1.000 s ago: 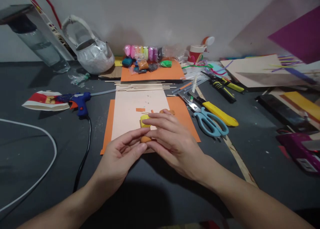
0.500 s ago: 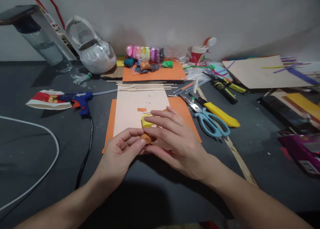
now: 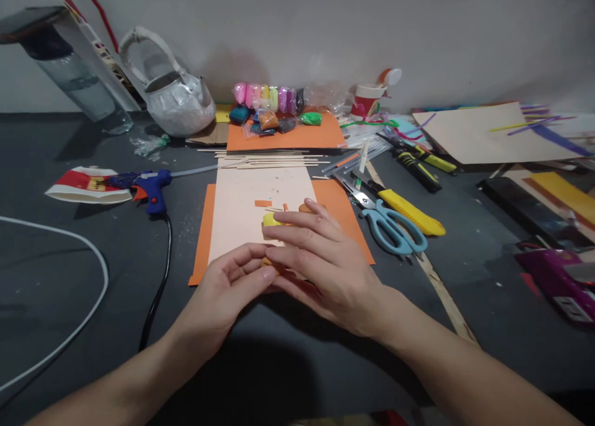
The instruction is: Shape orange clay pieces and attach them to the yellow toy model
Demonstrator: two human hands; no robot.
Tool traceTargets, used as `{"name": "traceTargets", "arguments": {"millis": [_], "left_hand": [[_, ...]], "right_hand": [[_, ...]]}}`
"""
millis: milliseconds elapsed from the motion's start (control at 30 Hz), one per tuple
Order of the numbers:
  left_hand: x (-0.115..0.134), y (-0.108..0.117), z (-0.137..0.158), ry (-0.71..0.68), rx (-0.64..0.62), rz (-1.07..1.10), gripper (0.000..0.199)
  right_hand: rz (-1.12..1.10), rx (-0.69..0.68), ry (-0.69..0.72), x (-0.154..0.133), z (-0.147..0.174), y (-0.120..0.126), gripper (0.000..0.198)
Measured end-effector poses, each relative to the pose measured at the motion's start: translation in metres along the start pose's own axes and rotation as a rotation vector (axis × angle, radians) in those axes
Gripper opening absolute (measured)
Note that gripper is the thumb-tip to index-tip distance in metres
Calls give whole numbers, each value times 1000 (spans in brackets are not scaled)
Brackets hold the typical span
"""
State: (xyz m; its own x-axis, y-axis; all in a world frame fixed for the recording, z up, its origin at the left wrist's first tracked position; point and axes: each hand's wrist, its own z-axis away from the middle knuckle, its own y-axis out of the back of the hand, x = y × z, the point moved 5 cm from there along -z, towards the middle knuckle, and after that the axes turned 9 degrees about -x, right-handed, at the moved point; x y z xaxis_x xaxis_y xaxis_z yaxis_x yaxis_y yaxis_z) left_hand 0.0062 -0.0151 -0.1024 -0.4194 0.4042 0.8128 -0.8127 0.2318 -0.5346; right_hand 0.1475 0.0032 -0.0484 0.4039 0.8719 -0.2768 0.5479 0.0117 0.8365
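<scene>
the small orange lump was between the fingertips of both hands, near the close end of the pale sheet. most of it was covered, so its long axis could not be told. the left hand had thumb and forefinger nearly closed around the lump, at their very tips. the right hand was at the other side, its fingers long and slightly parted; whether they also gripped, i could not tell. neither hand was clearly nearer. just beyond, a yellow block was partly hidden by the right fingers. the dark tabletop carried scissors on the right and a glue gun on the left, before a grey wall.
</scene>
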Motion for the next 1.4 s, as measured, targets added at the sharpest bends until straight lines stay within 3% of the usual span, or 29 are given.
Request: {"name": "traceTargets", "arguments": {"millis": [433,633,933,1233,1400], "left_hand": [[-2,2,1,20,21,-35,18],[-1,-1,0,31,-65,-43,17],[-1,-1,0,61,-17,-51,17],[2,-2,1,65,-91,-69,16],[0,2,3,106,-64,-13,15]], "right_hand": [[-5,1,16,-1,1,-3,24],[6,23,38,-1,1,-2,23],[12,-49,13,1,1,-3,25],[26,27,66,0,1,-1,25],[20,16,68,1,1,1,30]]}}
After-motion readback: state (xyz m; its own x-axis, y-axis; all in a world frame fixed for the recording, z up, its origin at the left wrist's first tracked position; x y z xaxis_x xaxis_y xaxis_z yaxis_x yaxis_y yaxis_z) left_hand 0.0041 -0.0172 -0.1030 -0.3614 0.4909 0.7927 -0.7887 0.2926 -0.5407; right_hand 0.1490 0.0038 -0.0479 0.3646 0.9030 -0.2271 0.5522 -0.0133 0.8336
